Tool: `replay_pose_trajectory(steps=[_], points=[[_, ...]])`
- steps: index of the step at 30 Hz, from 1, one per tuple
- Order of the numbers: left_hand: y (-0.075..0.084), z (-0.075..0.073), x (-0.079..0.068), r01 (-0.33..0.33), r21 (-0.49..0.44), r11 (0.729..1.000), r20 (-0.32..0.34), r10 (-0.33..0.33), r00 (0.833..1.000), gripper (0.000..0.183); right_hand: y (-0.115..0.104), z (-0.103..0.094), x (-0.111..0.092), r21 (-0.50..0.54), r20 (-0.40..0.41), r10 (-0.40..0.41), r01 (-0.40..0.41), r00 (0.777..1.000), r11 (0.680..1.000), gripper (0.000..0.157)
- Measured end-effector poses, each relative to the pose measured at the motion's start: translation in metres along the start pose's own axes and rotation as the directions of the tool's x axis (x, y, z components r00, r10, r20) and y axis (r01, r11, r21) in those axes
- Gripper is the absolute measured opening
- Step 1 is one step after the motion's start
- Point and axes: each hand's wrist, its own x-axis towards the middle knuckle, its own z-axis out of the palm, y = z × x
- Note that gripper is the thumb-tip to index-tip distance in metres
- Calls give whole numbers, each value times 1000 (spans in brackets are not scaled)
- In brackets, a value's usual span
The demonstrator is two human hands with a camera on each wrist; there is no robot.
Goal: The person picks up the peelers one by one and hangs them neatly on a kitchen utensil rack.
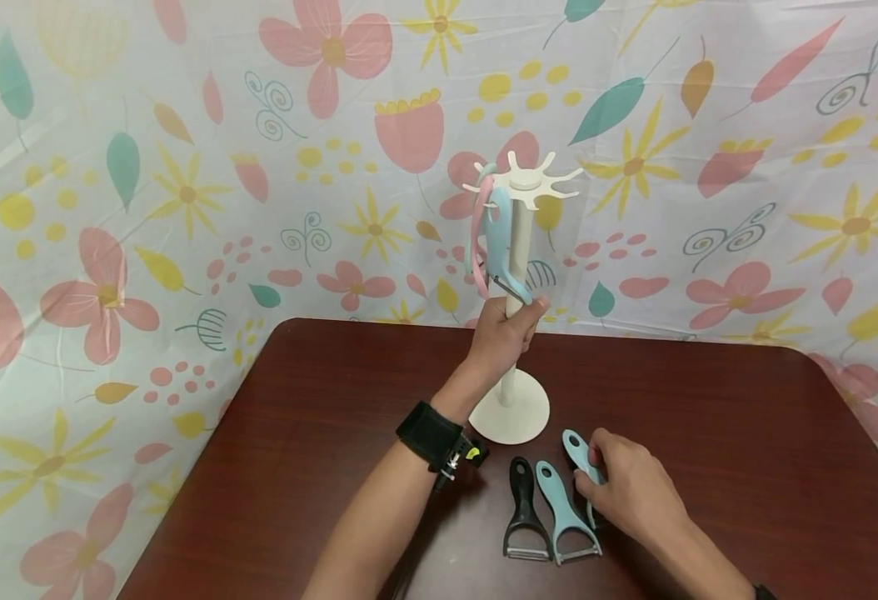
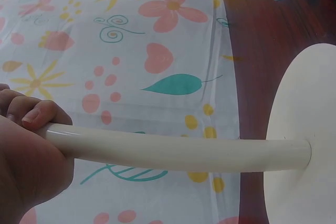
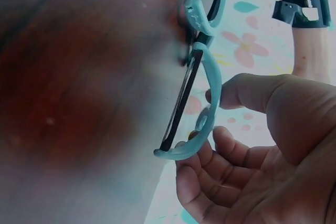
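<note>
A light-blue peeler (image 1: 578, 452) is pinched in the right grip (image 1: 630, 483), just right of a second blue peeler (image 1: 558, 502) and a black peeler (image 1: 522, 502) on the brown surface (image 1: 349, 400). Beyond them, the left grip (image 1: 502, 336) wraps the post (image 1: 521, 246) of a white stand (image 1: 510, 427) hung with pastel utensils (image 1: 497, 233).

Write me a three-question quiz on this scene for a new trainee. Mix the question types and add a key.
1. Which part of the white stand does the left hand grip?
A) the base
B) the pole
C) the top prongs

2. True or false: in the head view, the black peeler lies to the left of the light blue peeler beside it.

3. Fill in the colour: the right hand holds a ____ peeler.

Key:
1. B
2. True
3. Light blue
</note>
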Motion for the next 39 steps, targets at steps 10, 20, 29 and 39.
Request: replay_pose_trajectory(steps=[10, 20, 29, 39], points=[[0, 1, -1, 8, -8, 1000, -5, -8, 1000, 62, -15, -17, 12, 15, -222, -99, 105, 970, 994, 31], [0, 0, -1, 14, -7, 1000, -5, -14, 1000, 63, -31, -37, 21, 40, -375, -171, 200, 911, 979, 29], [-1, 1, 0, 14, 4, 1000, -15, -14, 1000, 63, -43, -48, 31, 40, -446, -200, 243, 873, 969, 27], [0, 1, 0, 13, 23, 1000, -37, -12, 999, 63, -61, -63, 42, 42, -479, -235, 289, 846, 956, 26]])
